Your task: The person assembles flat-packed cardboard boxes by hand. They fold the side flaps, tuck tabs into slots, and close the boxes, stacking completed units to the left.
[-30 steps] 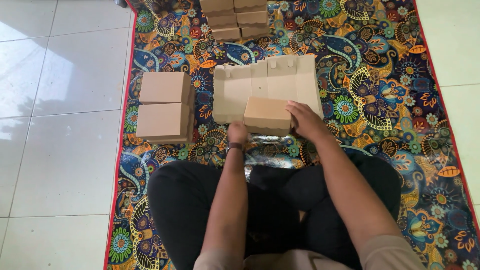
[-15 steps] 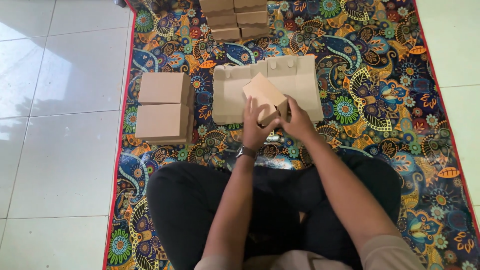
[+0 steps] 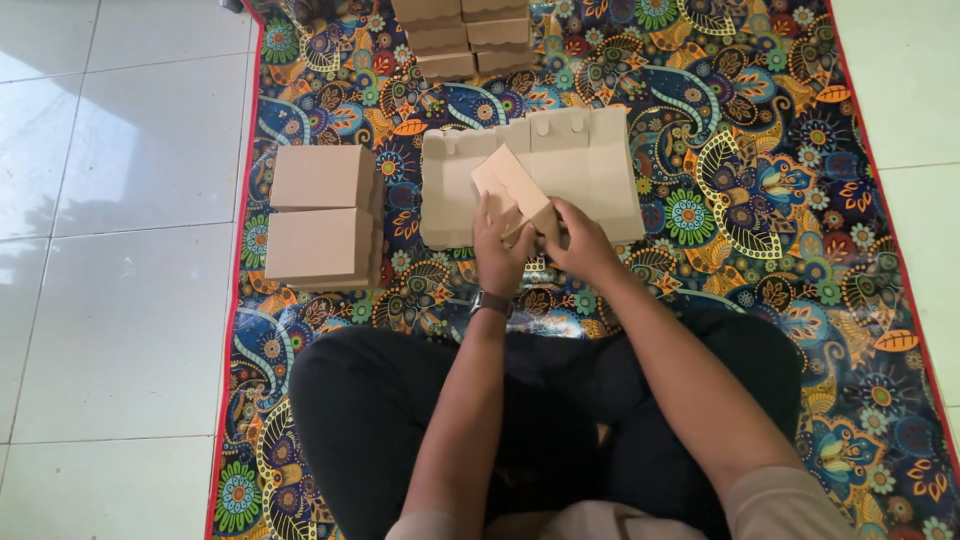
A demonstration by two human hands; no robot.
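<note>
A patterned mat (image 3: 760, 200) with a red edge covers the middle and right of the frame, laid on pale floor tiles (image 3: 120, 180) that fill the left side. Just above centre, the left hand (image 3: 500, 250) and right hand (image 3: 580, 243) both grasp one small cardboard box (image 3: 515, 188), tilted over a stack of flat box blanks (image 3: 590, 170). Two folded boxes (image 3: 320, 215) sit at centre left. More boxes (image 3: 465, 35) are stacked at the top edge; their number cannot be told.
</note>
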